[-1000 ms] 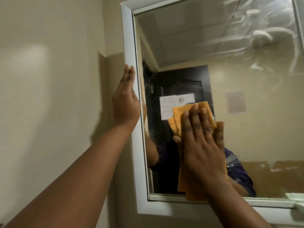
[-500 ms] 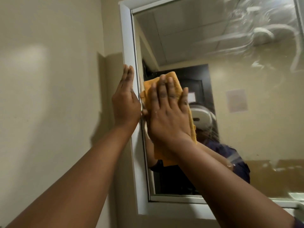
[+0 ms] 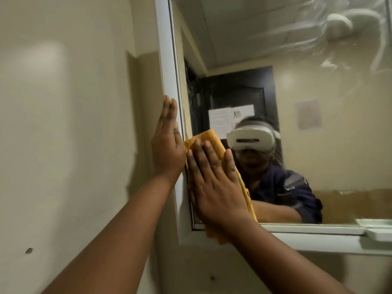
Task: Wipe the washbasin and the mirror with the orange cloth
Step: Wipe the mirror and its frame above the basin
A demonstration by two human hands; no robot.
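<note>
The orange cloth [image 3: 214,143] lies flat against the glass of the mirror [image 3: 297,102] in its lower left corner, folded into a long strip whose long axis runs steeply up and down, leaning a little so that the top end points up and to the left toward the frame and the bottom end hangs past the lower edge of the glass, over the bottom rail of the white frame [image 3: 167,60]. The top of the strip shows above the fingertips, its right edge runs down beside the hand, and a ragged corner shows below the wrist. The right hand [image 3: 214,183] presses it to the glass with a flat palm and straight fingers laid close together, pointing up and slightly left along the cloth; nothing is curled round it. The left hand [image 3: 168,145] is also flat, fingers straight and together and pointing up, resting on the left upright of the frame, just beside the right hand and touching the cloth's upper left edge. White soapy smears streak the upper right of the glass. At the lower right a small white shelf [image 3: 379,232] juts from the bottom rail. A beige wall [image 3: 63,145] fills the left.
</note>
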